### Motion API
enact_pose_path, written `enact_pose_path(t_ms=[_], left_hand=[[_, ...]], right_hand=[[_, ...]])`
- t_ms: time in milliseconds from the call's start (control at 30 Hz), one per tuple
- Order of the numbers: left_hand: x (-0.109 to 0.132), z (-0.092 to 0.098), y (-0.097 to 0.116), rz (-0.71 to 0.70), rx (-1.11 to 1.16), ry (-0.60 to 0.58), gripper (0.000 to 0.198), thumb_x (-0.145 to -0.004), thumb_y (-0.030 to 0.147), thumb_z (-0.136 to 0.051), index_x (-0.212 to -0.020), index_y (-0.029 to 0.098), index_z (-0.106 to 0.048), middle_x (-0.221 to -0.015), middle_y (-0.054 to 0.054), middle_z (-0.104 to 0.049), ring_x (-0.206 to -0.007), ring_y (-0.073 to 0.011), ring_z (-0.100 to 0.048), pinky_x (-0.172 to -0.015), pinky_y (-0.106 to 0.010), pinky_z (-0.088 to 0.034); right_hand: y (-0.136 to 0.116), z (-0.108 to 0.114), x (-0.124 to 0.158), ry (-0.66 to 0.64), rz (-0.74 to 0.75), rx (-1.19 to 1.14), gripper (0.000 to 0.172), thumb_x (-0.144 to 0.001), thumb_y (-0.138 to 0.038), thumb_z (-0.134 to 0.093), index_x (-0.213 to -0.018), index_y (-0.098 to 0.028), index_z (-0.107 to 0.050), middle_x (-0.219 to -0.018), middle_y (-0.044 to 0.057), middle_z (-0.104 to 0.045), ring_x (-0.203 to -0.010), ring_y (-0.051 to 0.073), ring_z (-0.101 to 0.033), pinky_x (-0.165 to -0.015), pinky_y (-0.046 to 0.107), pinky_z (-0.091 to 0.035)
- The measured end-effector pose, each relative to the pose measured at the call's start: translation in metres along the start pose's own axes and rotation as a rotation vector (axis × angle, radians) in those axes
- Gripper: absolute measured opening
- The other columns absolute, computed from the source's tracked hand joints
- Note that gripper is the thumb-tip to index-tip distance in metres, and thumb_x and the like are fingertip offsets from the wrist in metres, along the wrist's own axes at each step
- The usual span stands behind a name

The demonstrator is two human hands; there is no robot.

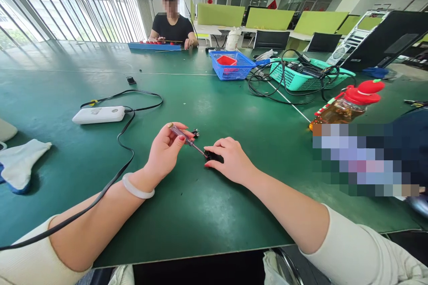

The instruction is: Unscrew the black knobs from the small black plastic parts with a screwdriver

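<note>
My left hand (pixel 169 144) is closed around the handle of a screwdriver (pixel 182 135), whose shaft slants down to the right. Its tip meets a small black part (pixel 213 156) that my right hand (pixel 230 158) pinches between thumb and fingers near the green tabletop. What kind of part it is cannot be made out, and my fingers cover some of it. Just beyond my left fingertips lies a little cluster of small dark and metallic pieces (pixel 195 132).
A white power bank (pixel 100 115) with a black cable (pixel 124 138) lies left; the cable crosses my left forearm. Farther back are a blue basket (pixel 230 71) and a teal basket (pixel 294 81) with tangled cords. A red-lidded bottle (pixel 344 104) stands right. Another person (pixel 174 26) sits opposite.
</note>
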State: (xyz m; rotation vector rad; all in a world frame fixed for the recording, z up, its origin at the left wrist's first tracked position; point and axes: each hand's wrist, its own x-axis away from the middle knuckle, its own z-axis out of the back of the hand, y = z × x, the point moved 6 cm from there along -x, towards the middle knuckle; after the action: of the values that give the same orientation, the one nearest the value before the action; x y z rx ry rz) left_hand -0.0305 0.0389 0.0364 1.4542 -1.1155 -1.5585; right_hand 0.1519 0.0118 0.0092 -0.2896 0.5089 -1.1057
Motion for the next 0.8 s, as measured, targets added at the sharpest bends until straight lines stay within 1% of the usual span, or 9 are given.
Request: enact_pose_path(t_ms=[100,233,333,433,533,633,700,733,800], left_hand=[[-0.001,0.003,0.001,-0.030,-0.009,0.035,0.041,-0.081,0.055,-0.072,-0.100,0.020,-0.060,-0.090,-0.008,-0.074,-0.088,-0.0222,-0.071,-0.085,-0.040,-0.058],[-0.001,-0.001,-0.001,0.000,-0.001,-0.017,0.041,-0.079,0.054,-0.073,-0.096,0.020,-0.059,-0.086,-0.007,-0.074,-0.086,-0.0216,-0.071,-0.085,-0.041,-0.059],[-0.001,-0.007,-0.002,0.034,-0.010,-0.062,0.042,-0.077,0.054,-0.075,-0.093,0.019,-0.060,-0.086,-0.007,-0.073,-0.085,-0.0214,-0.071,-0.084,-0.041,-0.059],[-0.003,-0.006,-0.006,0.077,-0.024,-0.059,0.043,-0.074,0.054,-0.077,-0.091,0.019,-0.059,-0.085,-0.006,-0.073,-0.084,-0.0207,-0.071,-0.082,-0.039,-0.059],[-0.007,-0.001,-0.013,0.122,-0.062,-0.013,0.043,-0.071,0.052,-0.080,-0.089,0.019,-0.058,-0.081,-0.003,-0.070,-0.079,-0.0196,-0.070,-0.077,-0.037,-0.059],[-0.006,0.005,-0.016,0.143,-0.175,0.057,0.040,-0.069,0.047,-0.082,-0.080,0.020,-0.055,-0.070,0.000,-0.067,-0.067,-0.0175,-0.067,-0.065,-0.032,-0.056],[-0.002,0.004,-0.009,0.095,-0.253,0.083,0.038,-0.067,0.042,-0.083,-0.073,0.021,-0.051,-0.065,0.002,-0.065,-0.061,-0.0162,-0.064,-0.058,-0.029,-0.054],[0.002,0.001,-0.003,0.049,-0.279,0.076,0.038,-0.067,0.039,-0.084,-0.071,0.021,-0.050,-0.064,0.001,-0.066,-0.060,-0.0161,-0.065,-0.057,-0.029,-0.053],[0.010,-0.008,0.011,-0.062,-0.315,0.021,0.037,-0.067,0.034,-0.084,-0.068,0.021,-0.049,-0.068,0.000,-0.070,-0.063,-0.0167,-0.067,-0.060,-0.029,-0.054]], right_hand=[[0.001,0.004,0.000,-0.004,-0.007,-0.090,0.043,-0.081,-0.027,-0.077,-0.123,-0.029,-0.067,-0.108,0.007,-0.070,-0.108,0.027,-0.056,-0.100,0.051,-0.045],[0.000,0.007,0.001,-0.012,-0.037,-0.147,0.043,-0.079,-0.017,-0.076,-0.120,-0.027,-0.067,-0.110,0.006,-0.072,-0.110,0.026,-0.057,-0.101,0.052,-0.045],[0.000,0.008,0.000,-0.017,-0.052,-0.142,0.040,-0.077,-0.016,-0.077,-0.116,-0.025,-0.069,-0.111,0.007,-0.072,-0.110,0.027,-0.058,-0.101,0.052,-0.045],[-0.001,0.007,0.000,-0.019,-0.031,-0.139,0.034,-0.078,-0.018,-0.078,-0.110,-0.026,-0.072,-0.109,0.006,-0.073,-0.109,0.027,-0.059,-0.099,0.053,-0.046],[-0.001,0.007,-0.001,-0.033,-0.026,-0.131,0.031,-0.078,-0.019,-0.078,-0.108,-0.025,-0.073,-0.108,0.006,-0.073,-0.108,0.027,-0.059,-0.099,0.051,-0.047],[0.000,0.007,-0.001,-0.043,-0.029,-0.123,0.031,-0.078,-0.021,-0.079,-0.108,-0.024,-0.073,-0.107,0.007,-0.074,-0.107,0.026,-0.059,-0.099,0.050,-0.047],[0.000,0.007,-0.001,-0.038,-0.027,-0.115,0.031,-0.078,-0.022,-0.079,-0.108,-0.024,-0.074,-0.106,0.007,-0.073,-0.107,0.026,-0.059,-0.100,0.049,-0.047],[0.000,0.007,-0.001,-0.033,-0.023,-0.112,0.031,-0.077,-0.022,-0.080,-0.108,-0.024,-0.074,-0.106,0.007,-0.073,-0.108,0.026,-0.059,-0.100,0.049,-0.047],[-0.001,0.007,-0.001,-0.022,-0.010,-0.112,0.031,-0.077,-0.023,-0.081,-0.107,-0.024,-0.074,-0.105,0.006,-0.073,-0.108,0.025,-0.059,-0.100,0.049,-0.047]])
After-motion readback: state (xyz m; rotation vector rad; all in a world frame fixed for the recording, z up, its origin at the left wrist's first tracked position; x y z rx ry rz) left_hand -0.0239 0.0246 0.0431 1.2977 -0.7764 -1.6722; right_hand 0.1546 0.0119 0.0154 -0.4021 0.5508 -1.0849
